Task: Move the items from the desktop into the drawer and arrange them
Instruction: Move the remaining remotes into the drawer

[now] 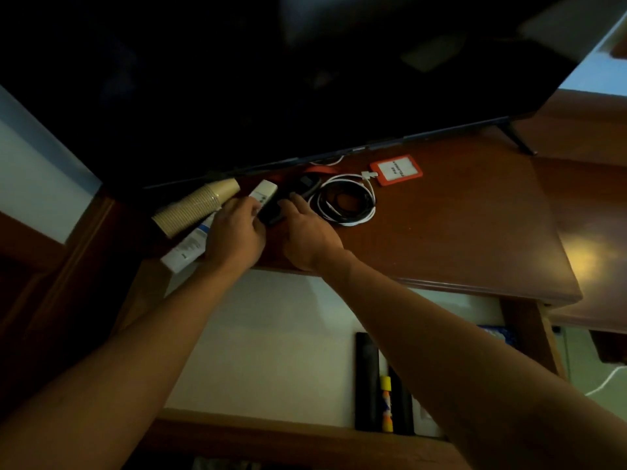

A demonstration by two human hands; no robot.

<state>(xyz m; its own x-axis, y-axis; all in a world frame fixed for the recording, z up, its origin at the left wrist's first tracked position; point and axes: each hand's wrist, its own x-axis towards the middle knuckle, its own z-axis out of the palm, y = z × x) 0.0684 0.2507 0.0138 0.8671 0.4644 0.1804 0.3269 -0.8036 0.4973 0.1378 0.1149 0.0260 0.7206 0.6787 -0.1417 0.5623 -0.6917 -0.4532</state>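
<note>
A white remote [264,195] is gripped by the left hand [234,232] and a black remote [271,212] is touched by the right hand [307,232] on the worktop [458,232], beside coiled cables [346,201], above the opened drawer [271,351].

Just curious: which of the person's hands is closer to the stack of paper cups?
Left. The left hand is beside the stack of paper cups, gripping the white remote. The right hand lies farther right, on a black device.
</note>
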